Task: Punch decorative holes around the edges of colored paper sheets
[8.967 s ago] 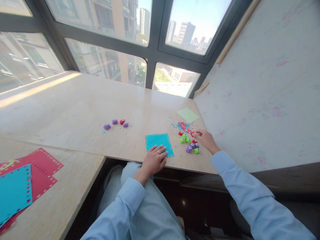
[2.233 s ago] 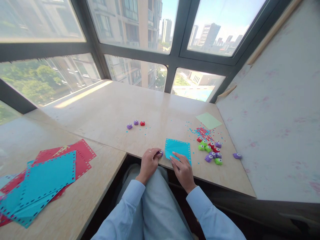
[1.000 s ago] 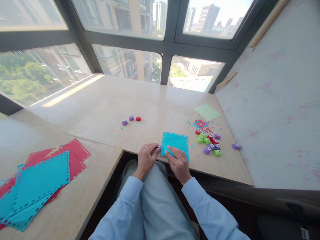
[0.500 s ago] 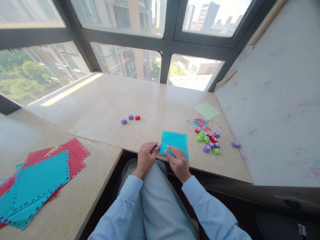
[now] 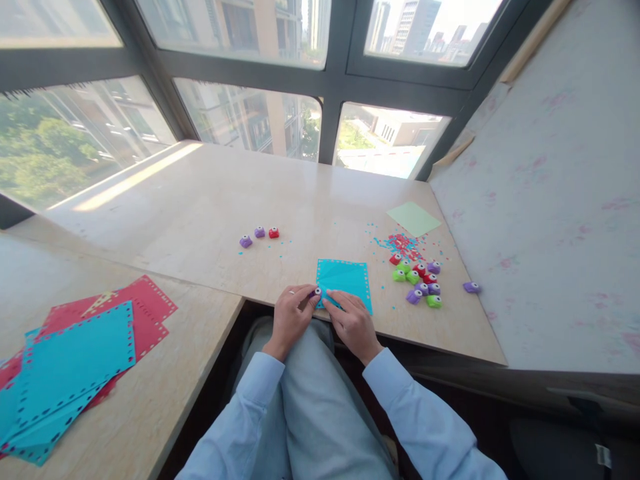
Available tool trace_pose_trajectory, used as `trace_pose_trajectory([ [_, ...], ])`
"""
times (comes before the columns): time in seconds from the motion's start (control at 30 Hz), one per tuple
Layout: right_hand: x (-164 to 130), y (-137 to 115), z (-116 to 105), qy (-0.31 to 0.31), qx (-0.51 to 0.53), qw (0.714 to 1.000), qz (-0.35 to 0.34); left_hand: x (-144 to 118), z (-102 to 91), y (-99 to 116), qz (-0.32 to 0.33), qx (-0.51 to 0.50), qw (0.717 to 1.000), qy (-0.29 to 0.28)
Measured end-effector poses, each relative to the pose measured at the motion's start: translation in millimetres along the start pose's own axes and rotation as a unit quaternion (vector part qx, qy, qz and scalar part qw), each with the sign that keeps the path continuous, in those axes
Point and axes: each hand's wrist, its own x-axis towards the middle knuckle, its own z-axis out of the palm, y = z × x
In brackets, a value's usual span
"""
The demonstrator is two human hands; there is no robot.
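Punching along the left edge of a turquoise paper sheet point(image 5: 345, 282) — that reads as the step in hand. Left hand point(image 5: 293, 316) curled tight around a small purple punch point(image 5: 315, 292), thumb and fingers pinching it at the sheet's near-left corner, right at the table's front edge. Right hand point(image 5: 353, 320) lies flat-fingered on the sheet's near part, pinning it; nothing enclosed in it, fingers spread on paper.

Sheet sits at the near edge of the pale stone table point(image 5: 210, 200), holes already dotting its border on the visible sides. Whether the punch's slot has the paper edge in it: too small to tell.

Around it:
- cluster of red, green and purple punches point(image 5: 417, 280) just right of the sheet, one stray purple punch point(image 5: 471, 287) further right
- scatter of red and blue punched bits point(image 5: 400, 241) behind that cluster
- pale green sheet point(image 5: 413, 218) beyond
- three punches in a row point(image 5: 259, 235) well apart, mid-table
- stack of red and turquoise sheets point(image 5: 75, 360) on the side table, left, borders punched

Judgement on the next move: a firm squeeze with the left, then sliding the punch one spacing along the edge while the right keeps the sheet from creeping; the overhang at the table edge could let the corner flex
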Motion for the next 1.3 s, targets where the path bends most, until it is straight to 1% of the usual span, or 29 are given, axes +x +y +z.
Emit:
trace_pose_trajectory([
  [0.17,8.4,7.8,-8.7,-0.072,0.052,0.996,-0.015,-4.3,-3.2,0.1,0.015,-0.014,1.000,-0.007],
  [0.27,13.3,14.9,-15.2,-0.089,0.067,0.994,-0.020,-6.4,-4.3,0.3,0.017,-0.023,1.000,-0.002],
  [0.4,17.7,30.4,-18.8,-0.098,0.034,0.995,-0.003,-7.3,-3.7,0.2,0.013,-0.016,1.000,0.001],
  [0.57,11.6,45.7,-16.7,-0.130,-0.013,0.991,0.025,-6.8,-3.2,-1.6,0.010,0.020,1.000,0.008],
  [0.7,6.6,44.7,-16.8,-0.140,-0.008,0.990,0.028,-6.8,-3.2,-2.5,-0.001,0.034,0.999,0.003],
  [0.97,8.1,41.4,-19.5,-0.146,0.005,0.988,0.046,-0.7,-5.5,1.2,-0.025,0.056,0.998,-0.003],
  [1.13,9.4,41.3,-20.3,-0.149,-0.001,0.988,0.046,0.0,-10.4,-0.6,0.009,0.032,0.999,-0.040],
  [1.3,10.9,40.4,-21.2,-0.145,-0.001,0.988,0.049,-1.3,-13.3,0.1,0.017,0.015,0.999,-0.039],
])
